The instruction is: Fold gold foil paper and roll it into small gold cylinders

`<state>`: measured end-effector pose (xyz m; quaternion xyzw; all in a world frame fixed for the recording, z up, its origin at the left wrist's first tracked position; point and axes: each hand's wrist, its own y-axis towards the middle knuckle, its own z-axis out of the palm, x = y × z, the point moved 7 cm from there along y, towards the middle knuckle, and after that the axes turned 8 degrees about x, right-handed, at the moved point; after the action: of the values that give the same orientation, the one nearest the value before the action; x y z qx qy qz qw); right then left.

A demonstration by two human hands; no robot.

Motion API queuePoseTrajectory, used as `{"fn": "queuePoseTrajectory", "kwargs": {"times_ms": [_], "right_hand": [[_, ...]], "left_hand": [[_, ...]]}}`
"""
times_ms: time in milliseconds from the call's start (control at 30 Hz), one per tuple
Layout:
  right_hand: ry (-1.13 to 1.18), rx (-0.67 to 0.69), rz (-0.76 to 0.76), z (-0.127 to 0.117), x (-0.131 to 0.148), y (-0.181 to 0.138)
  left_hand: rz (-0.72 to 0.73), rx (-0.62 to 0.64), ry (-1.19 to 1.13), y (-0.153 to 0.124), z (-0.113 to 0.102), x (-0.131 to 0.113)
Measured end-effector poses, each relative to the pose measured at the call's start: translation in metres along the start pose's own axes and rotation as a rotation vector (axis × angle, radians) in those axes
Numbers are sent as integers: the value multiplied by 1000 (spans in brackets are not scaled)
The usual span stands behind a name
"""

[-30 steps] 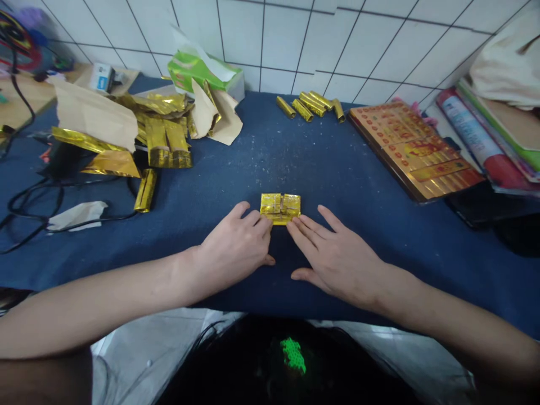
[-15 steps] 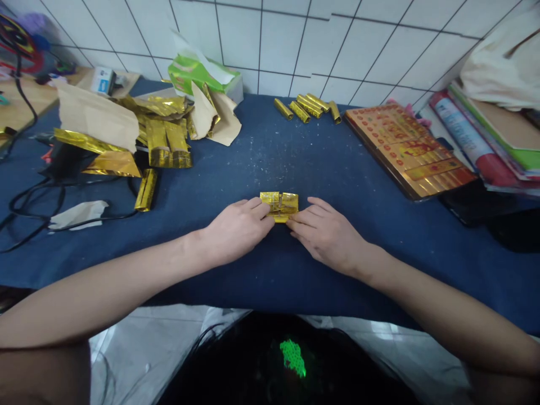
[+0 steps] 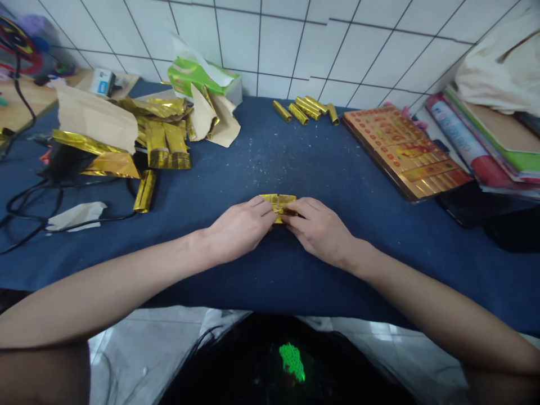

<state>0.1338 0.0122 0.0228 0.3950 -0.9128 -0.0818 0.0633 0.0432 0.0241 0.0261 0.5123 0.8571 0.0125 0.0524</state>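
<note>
A small piece of gold foil paper, partly folded, lies on the blue cloth between my hands. My left hand grips its left side with curled fingers. On the right side, my right hand pinches the same paper, thumb and fingertips close together. The fingers cover much of the folded part, and its lower edge is mostly hidden. Beyond my hands, several gold paper rolls lie near the wall.
At the left are torn gold and brown paper, a single gold roll and a black cable. A green tissue pack stands by the tiled wall. To the right lie a flat orange-gold pack and stacked books.
My right hand has moved left and closed in on the foil paper. Its upper part has been folded down, so it looks shorter. My left hand is nearly in place.
</note>
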Motion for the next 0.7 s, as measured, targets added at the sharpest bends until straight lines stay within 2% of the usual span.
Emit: {"fn": "queuePoseTrajectory", "kwargs": {"times_ms": [167,467,600,700], "right_hand": [[-22,-9,-88,1,4,-1],[0,44,-139,-2,3,5],[70,27,-69,-1,-4,7],[151,15,25,-1,-13,7]], "left_hand": [[28,24,8,0,4,-1],[65,81,0,6,4,1],[29,110,-1,9,3,5],[-27,111,-100,15,0,13]]}}
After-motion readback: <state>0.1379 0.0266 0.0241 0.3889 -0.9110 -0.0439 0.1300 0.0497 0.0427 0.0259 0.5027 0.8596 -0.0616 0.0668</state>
